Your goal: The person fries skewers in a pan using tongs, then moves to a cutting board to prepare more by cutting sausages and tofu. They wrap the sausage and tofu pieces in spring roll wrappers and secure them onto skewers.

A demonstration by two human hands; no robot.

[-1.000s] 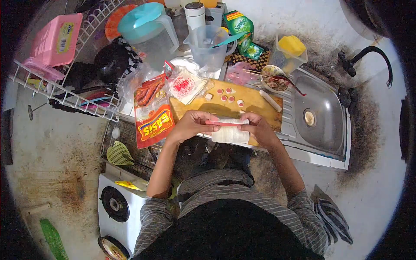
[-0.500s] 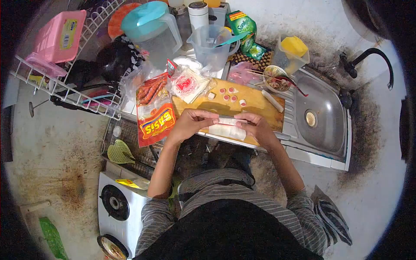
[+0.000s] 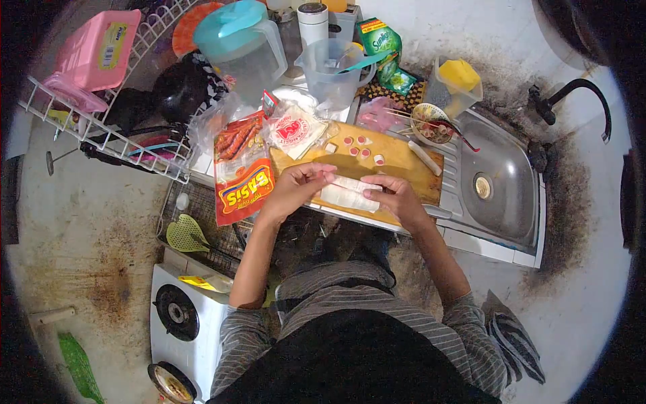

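Observation:
A pale spring roll wrapper (image 3: 346, 196) lies at the front edge of the wooden cutting board (image 3: 404, 178), its far edge folded over into a roll. My left hand (image 3: 301, 190) pinches the left end of this roll with thumb and fingers. At the other end, my right hand (image 3: 398, 200) grips it with the thumb on top. Whatever is inside the roll is covered. Beyond my hands, several cut pieces of wrapped sausage (image 3: 354, 151) sit on the board. One whole roll (image 3: 424, 158) lies toward its right end.
Left of the board are a red sausage packet (image 3: 243, 182) and a wrapper packet (image 3: 294, 131). Behind stand a measuring jug (image 3: 336, 74) and a lidded pitcher (image 3: 239, 57). A bowl (image 3: 431, 124) with skewers borders the sink (image 3: 505, 168). A stove (image 3: 195, 316) stands lower left.
The wrapper's edge now covers the red strip that showed between my hands. My left fingers have shifted slightly left and up along the roll, while the right hand stays nearly in place.

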